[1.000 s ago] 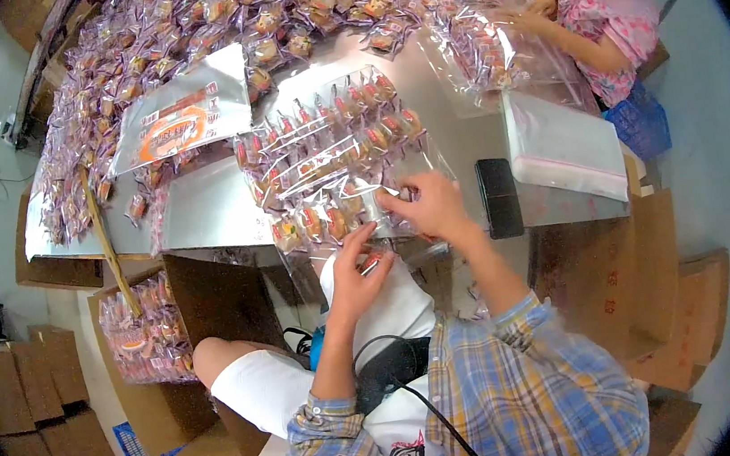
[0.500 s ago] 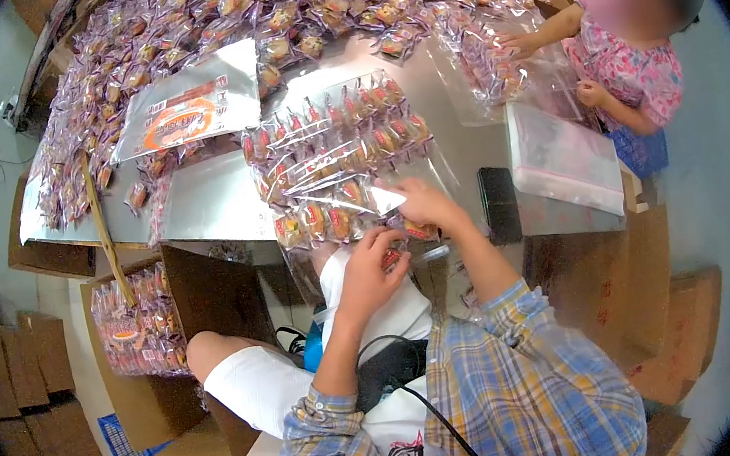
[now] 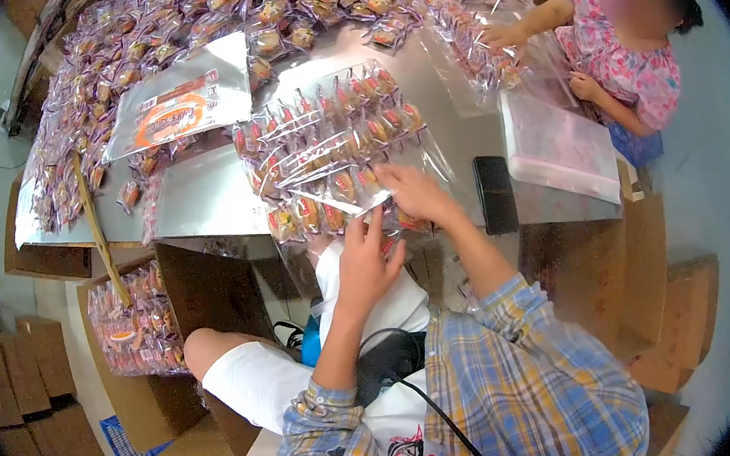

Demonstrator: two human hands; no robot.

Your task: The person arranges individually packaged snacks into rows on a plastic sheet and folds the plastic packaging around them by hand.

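Carton: An open carton (image 3: 219, 290) stands well to the left of the black phone (image 3: 495, 195), lower than the table (image 3: 465, 137), with a filled bag (image 3: 133, 326) inside.
Printed sheet: A clear sheet with orange print (image 3: 176, 114) lies left of the phone and farther from the person, up against a heap of wrapped pastries (image 3: 122, 71).
Packed bag: Just left of the phone, a clear packed bag (image 3: 333, 146) lies flat, its pastry rows running side to side and slanting slightly away toward the right; loose film hangs past the table's near edge.
Left hand: Left of the phone and nearer the person, the left hand (image 3: 367, 262) has its fingers loosely parted, tips at the bag's near edge; whether it grips anything cannot be told.
Right hand: Closer to the phone, the right hand (image 3: 415, 193) reaches over the bag's near right part, fingers close together on the film; a pinch cannot be confirmed. The bag's middle lies ahead and left of it, and this hand is the nearer.
Bag stack: Just right of the phone, flat clear bags (image 3: 558, 147) lie piled.
Co-worker: Beyond the phone, to the right, a co-worker's hand (image 3: 505, 36) rests on another bag of pastries (image 3: 477, 62).
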